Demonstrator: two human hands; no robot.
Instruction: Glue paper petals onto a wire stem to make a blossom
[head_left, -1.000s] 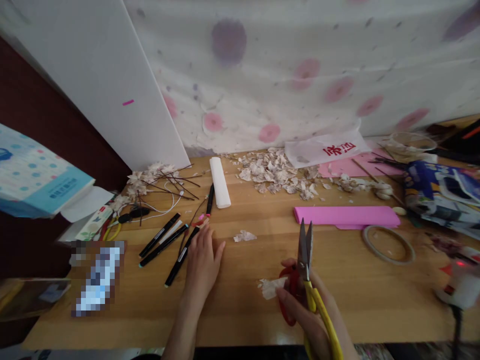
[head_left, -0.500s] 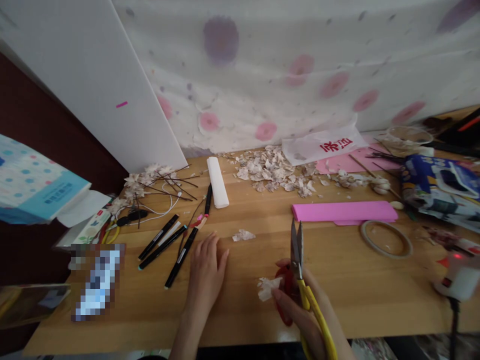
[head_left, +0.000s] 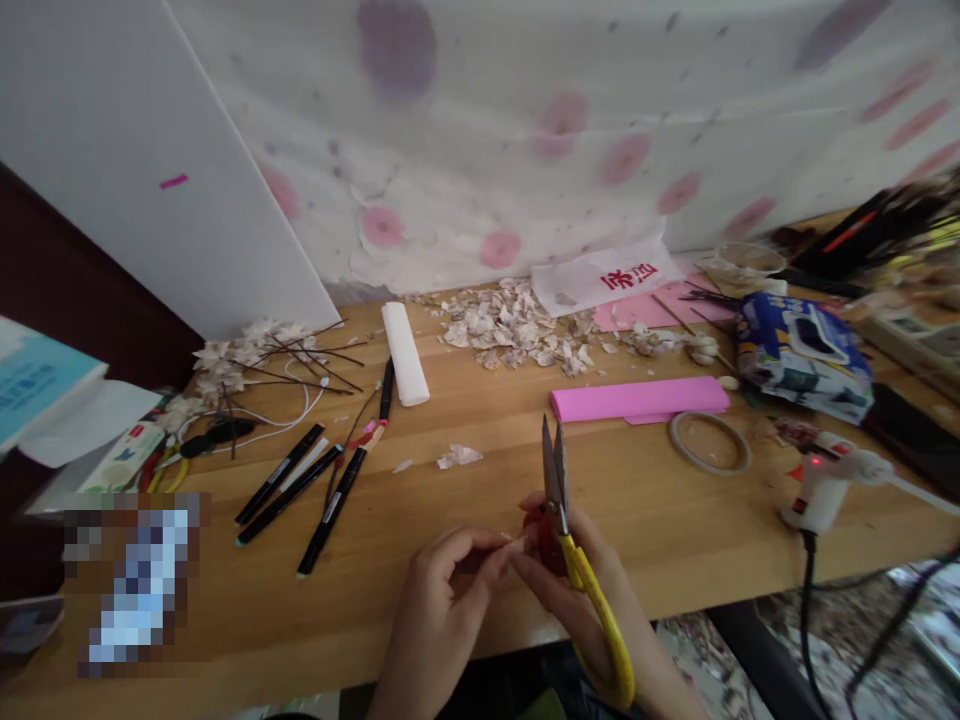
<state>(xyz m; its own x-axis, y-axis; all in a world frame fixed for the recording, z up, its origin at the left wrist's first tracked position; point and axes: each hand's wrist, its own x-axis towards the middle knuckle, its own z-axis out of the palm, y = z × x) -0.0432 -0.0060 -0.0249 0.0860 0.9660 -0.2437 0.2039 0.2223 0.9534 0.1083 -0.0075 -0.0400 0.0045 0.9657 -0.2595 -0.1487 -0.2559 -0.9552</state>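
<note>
My right hand (head_left: 592,575) grips scissors (head_left: 556,485) with one yellow and one red handle, their narrowly parted blades pointing away from me. The thumb and fingers of that hand also meet my left hand (head_left: 442,600), which is closed in a pinch. Between the touching fingertips is a thin pale petal piece (head_left: 516,541), mostly hidden by the fingers. On the table beyond lie a crumpled pale petal cluster (head_left: 459,457) and a small loose petal (head_left: 403,466).
At the back lies a heap of dried-looking petals (head_left: 510,325). Several black markers (head_left: 330,515) and a white paper roll (head_left: 406,355) lie left. To the right are folded pink paper (head_left: 637,400), a tape roll (head_left: 675,440), a wipes pack (head_left: 802,350) and a glue gun (head_left: 817,490).
My left hand has left the tabletop and moved right to meet my right hand at the petal piece. The small loose petal now shows where the left hand rested. The view has shifted right.
</note>
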